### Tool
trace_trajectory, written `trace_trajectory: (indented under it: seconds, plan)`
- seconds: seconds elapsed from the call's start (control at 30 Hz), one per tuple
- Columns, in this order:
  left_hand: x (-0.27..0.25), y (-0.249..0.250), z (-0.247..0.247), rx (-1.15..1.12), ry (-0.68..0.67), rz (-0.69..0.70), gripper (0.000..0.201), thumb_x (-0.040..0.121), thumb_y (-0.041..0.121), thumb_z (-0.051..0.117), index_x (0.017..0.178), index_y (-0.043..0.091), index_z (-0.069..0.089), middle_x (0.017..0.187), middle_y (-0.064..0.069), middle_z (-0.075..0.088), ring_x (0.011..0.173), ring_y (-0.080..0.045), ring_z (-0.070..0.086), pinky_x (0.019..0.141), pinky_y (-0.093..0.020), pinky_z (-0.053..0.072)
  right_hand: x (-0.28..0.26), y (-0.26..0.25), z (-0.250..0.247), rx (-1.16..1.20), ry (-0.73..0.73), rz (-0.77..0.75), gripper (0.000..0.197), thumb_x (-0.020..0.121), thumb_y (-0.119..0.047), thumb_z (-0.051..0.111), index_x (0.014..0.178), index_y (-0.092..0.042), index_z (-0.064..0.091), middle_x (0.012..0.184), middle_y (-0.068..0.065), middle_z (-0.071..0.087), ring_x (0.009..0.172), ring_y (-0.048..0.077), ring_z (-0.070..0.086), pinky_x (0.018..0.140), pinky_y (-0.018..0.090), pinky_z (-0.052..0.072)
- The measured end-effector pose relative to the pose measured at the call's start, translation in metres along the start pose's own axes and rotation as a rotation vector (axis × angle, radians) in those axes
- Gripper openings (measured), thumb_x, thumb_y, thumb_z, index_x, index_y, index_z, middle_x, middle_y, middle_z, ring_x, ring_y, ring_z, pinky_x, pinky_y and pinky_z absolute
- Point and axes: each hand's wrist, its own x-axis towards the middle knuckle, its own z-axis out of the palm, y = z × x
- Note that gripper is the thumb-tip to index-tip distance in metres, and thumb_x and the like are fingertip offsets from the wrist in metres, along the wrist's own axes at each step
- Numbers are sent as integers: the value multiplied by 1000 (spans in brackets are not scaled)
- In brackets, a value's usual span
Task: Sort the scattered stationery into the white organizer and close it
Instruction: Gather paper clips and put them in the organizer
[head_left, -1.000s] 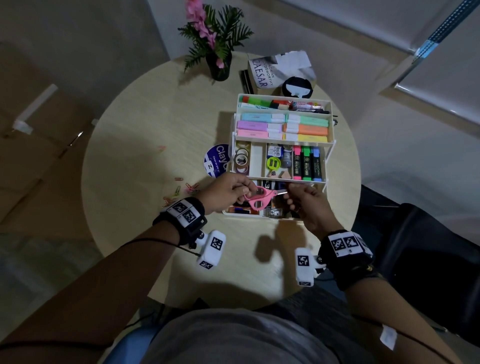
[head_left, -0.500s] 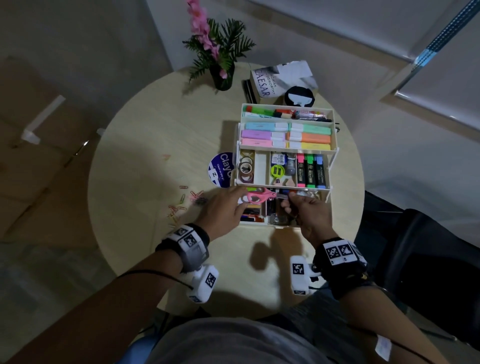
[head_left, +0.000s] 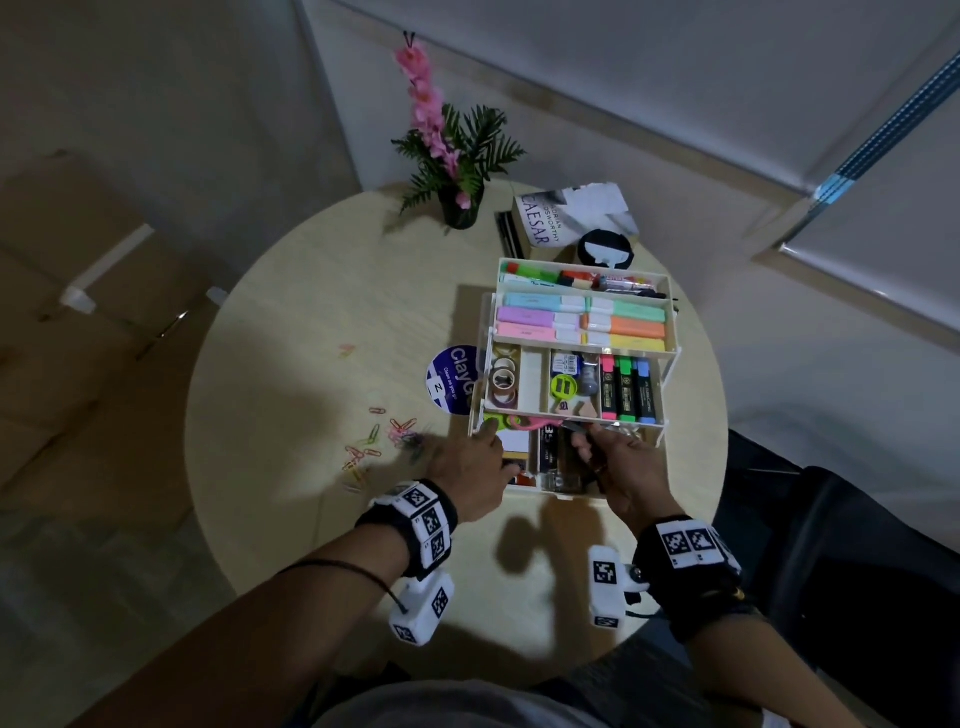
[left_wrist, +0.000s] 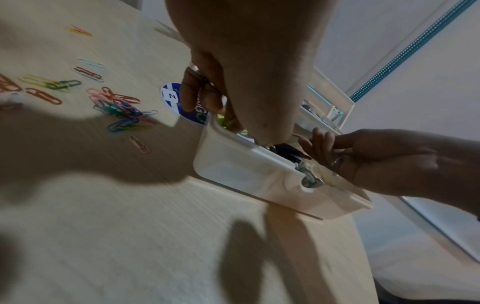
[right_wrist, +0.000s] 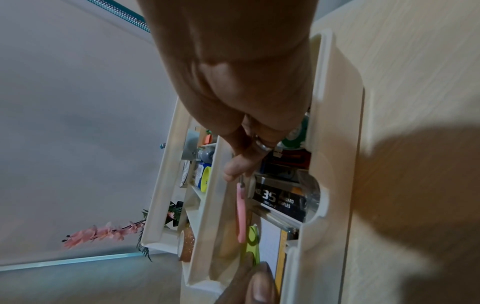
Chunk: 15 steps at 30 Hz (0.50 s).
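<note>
The white organizer (head_left: 671, 332) stands open on the round table, its upper trays swung back and full of highlighters and markers. Pink scissors (head_left: 532, 423) lie in the bottom compartment, partly under the middle tray; in the right wrist view the pink scissors (right_wrist: 241, 211) run beside a lime-green item (right_wrist: 253, 242). My right hand (head_left: 579, 434) pinches the blade end, as the right hand (right_wrist: 237, 174) shows up close. My left hand (head_left: 485, 431) reaches into the compartment's left corner with an extended finger near the green item. It is apart from the scissors' handle.
Several coloured paper clips (head_left: 382, 441) lie scattered on the table left of the organizer, beside a round blue lid (head_left: 452, 379). A staples box (right_wrist: 275, 197) fills the bottom compartment. A plant (head_left: 457, 156), a book (head_left: 550, 218) and a black round object (head_left: 605, 249) stand behind.
The scissors went from above the front edge down into the bottom compartment, under the middle tray. My left hand let go of the handles; the right hand still holds the blades.
</note>
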Motion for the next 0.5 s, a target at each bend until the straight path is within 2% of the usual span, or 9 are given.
trace_trajectory:
  seconds: [0.07,0.13,0.2,0.27,0.37,0.5]
  plan:
    - [-2,-2,1,31,-30,64,47,113,39,27,142,16,56,158,-17,42,138,-34,50,65,-41,40,-1,-1,2,-3,-16,-15,16,103,-1,56,97,7,69,79,21,72,61,21,65,58,26,58]
    - [-5,-5,3,19,-25,62,43,113,38,31,141,16,56,159,-17,41,138,-31,49,73,-42,50,-2,0,3,-30,-44,-34,18,104,0,54,92,5,68,77,21,69,61,23,62,60,29,57]
    - [-9,-6,6,-5,-9,62,40,112,37,34,140,19,57,159,-16,41,136,-31,50,84,-49,55,-2,4,4,-77,-69,-37,20,105,-2,53,94,6,67,75,19,67,61,23,57,62,31,54]
    - [-9,-7,14,-62,-11,32,44,112,43,32,142,20,55,165,-13,34,130,-34,55,87,-51,54,0,7,5,-116,-73,-28,18,105,-4,53,100,6,67,77,18,67,62,24,55,61,32,52]
    - [-7,-8,28,-153,-14,-55,64,106,60,24,143,14,48,172,-6,18,115,-37,64,88,-49,49,1,10,6,-155,-54,-13,17,105,-7,55,104,5,68,82,20,69,58,21,56,56,30,52]
    - [-8,-10,39,-175,11,-57,71,105,64,22,147,12,44,173,-5,14,112,-38,64,92,-51,48,-3,10,8,-204,-19,-18,19,105,-10,58,100,4,70,82,20,74,54,19,59,56,31,54]
